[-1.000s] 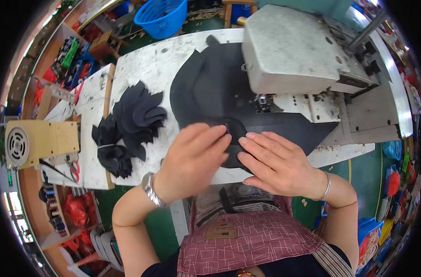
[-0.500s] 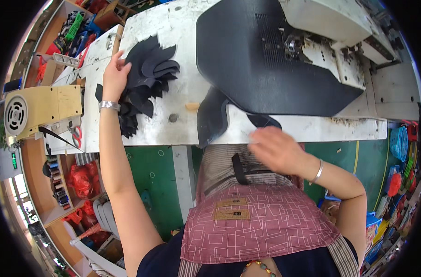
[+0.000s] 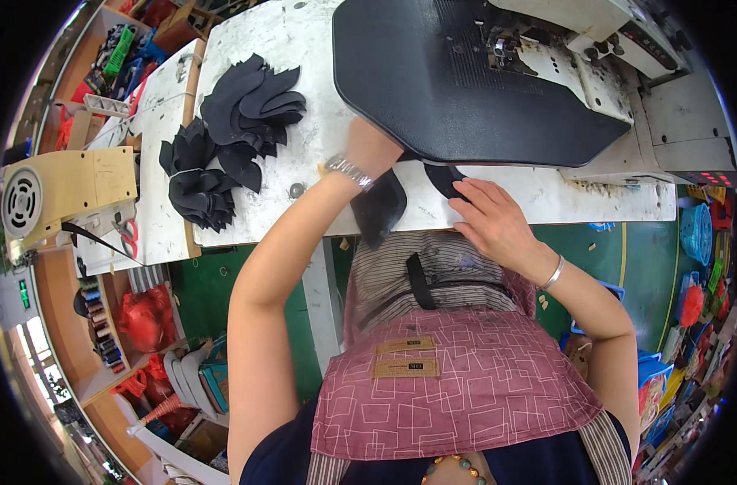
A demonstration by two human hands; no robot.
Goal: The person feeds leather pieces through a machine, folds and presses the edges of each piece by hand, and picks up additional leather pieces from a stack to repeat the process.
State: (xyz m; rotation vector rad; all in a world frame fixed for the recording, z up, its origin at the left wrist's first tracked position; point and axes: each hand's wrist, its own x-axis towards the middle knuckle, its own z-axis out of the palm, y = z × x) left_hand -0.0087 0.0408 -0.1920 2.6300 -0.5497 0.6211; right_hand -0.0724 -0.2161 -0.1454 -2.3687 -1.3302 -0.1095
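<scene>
Between the hands (image 3: 498, 221), small black piece (image 3: 441, 179), nearer the right.

1. A burgundy apron (image 3: 457, 400) bore a print of white-outlined rectangles, along with tan labels (image 3: 405, 369) and pale-striped straps (image 3: 611, 443).
2. The cut pieces (image 3: 383, 202) were black, as was the board (image 3: 457, 105), against a white tabletop (image 3: 267, 214) smudged with grey.
3. A wristwatch (image 3: 349, 171) and a bangle (image 3: 554, 273) were both silver.
4. A machine housing (image 3: 77, 190) was cream-yellow, plastic bags (image 3: 147, 319) red, the floor (image 3: 582, 242) green.

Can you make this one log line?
Left hand: fingers hidden at edge of angular black board | Right hand: at curved black piece
</scene>
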